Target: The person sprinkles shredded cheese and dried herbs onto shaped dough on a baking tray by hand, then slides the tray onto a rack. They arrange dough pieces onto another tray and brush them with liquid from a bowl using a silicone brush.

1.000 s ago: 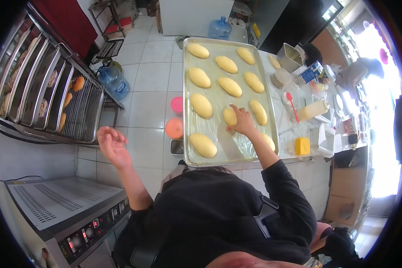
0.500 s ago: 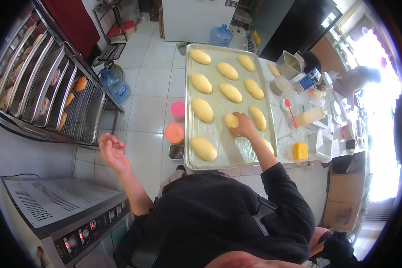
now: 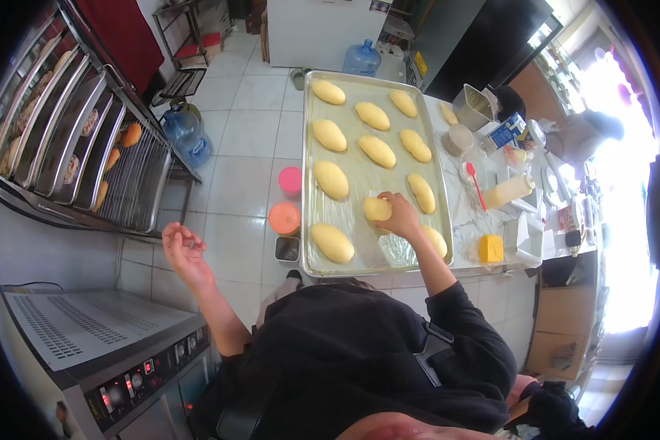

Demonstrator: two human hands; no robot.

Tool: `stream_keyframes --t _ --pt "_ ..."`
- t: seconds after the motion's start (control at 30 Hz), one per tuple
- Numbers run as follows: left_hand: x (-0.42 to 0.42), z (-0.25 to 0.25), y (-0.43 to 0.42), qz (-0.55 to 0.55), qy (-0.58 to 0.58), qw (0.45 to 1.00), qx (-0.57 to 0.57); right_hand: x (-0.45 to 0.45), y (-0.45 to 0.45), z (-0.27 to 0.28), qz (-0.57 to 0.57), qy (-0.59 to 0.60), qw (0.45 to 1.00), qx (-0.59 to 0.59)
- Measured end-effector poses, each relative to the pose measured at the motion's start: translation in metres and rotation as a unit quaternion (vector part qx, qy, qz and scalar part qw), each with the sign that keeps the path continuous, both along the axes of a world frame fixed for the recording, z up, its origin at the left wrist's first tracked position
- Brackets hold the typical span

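Note:
A large metal tray [image 3: 356,268] bears several pale yellow oval dough pieces, such as the one [image 3: 331,180] left of centre. My right hand [image 3: 401,218] is over the tray's lower middle, its fingers and thumb round the right side of a dough piece [image 3: 376,209]. Shiny film shows on the tray beneath that hand. My left hand [image 3: 185,253] is raised in the air left of the tray, palm up with loosely curled fingers apart, holding nothing.
At the left stand a rack of trays [image 3: 88,147] and an oven [image 3: 103,330]. Pink [image 3: 290,182] and orange [image 3: 284,218] tubs are beside the tray. On the right counter are a red spatula [image 3: 476,186], a bottle [image 3: 507,192] and a yellow block [image 3: 490,248].
My right hand has closed round the dough piece, which now sits slightly lower and tilted. My left hand has dropped a little in view. The camera view has shifted slightly.

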State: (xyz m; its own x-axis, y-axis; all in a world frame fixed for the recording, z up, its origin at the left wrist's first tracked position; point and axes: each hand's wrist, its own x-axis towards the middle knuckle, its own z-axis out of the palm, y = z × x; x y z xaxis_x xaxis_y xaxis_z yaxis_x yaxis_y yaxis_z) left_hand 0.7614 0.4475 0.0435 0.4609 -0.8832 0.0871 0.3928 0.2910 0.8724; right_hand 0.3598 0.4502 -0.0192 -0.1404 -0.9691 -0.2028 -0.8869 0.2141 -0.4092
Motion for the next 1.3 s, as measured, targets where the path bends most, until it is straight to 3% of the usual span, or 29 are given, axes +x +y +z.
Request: stream_keyframes --t 0.2,0.43,0.6,0.7,0.97,1.3 --pt "-0.003 -0.004 0.004 0.01 -0.002 1.0 0.022 0.004 0.008 0.0 0.018 0.012 0.999 0.028" --pt "-0.005 -0.007 0.009 0.021 0.002 0.999 0.032 -0.047 -0.083 0.016 0.035 -0.036 0.993 -0.106" --pt "-0.008 -0.005 0.011 0.017 0.0 0.999 0.038 -0.057 -0.156 -0.011 0.027 0.036 0.998 -0.044" --pt "-0.009 -0.004 0.015 0.03 0.0 0.999 0.045 -0.061 -0.175 -0.038 0.056 0.062 0.994 -0.076" --pt "-0.008 -0.002 0.023 0.018 -0.007 0.999 0.029 -0.06 -0.181 -0.043 0.041 0.058 0.997 -0.014" --pt "0.0 -0.001 0.027 0.005 -0.011 1.0 0.015 -0.068 -0.18 -0.039 0.011 0.018 0.998 -0.055"
